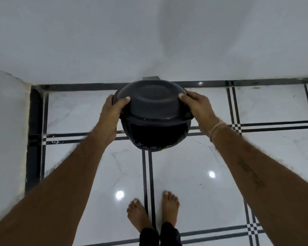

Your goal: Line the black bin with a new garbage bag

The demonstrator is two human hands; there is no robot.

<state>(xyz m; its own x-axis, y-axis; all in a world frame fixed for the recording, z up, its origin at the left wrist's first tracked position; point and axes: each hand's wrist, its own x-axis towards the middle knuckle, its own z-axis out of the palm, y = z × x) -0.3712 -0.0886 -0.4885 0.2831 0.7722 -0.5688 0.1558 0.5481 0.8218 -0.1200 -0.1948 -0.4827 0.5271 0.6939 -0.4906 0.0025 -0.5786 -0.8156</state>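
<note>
A round black bin point(156, 137) stands on the tiled floor against the wall. Its dark grey domed lid point(152, 102) is held above the bin's back half, so the front half of the opening shows. A crinkled black garbage bag point(146, 147) is folded over the bin's front rim; the inside looks dark. My left hand point(112, 110) grips the lid's left edge, thumb on top. My right hand point(197, 108) grips the lid's right edge the same way, with a thread band on the wrist.
A white wall point(149, 41) rises right behind the bin, and another wall point(5, 121) closes the left side, forming a corner. The glossy white floor point(194, 166) has black stripe lines. My bare feet point(153, 210) stand a step in front of the bin.
</note>
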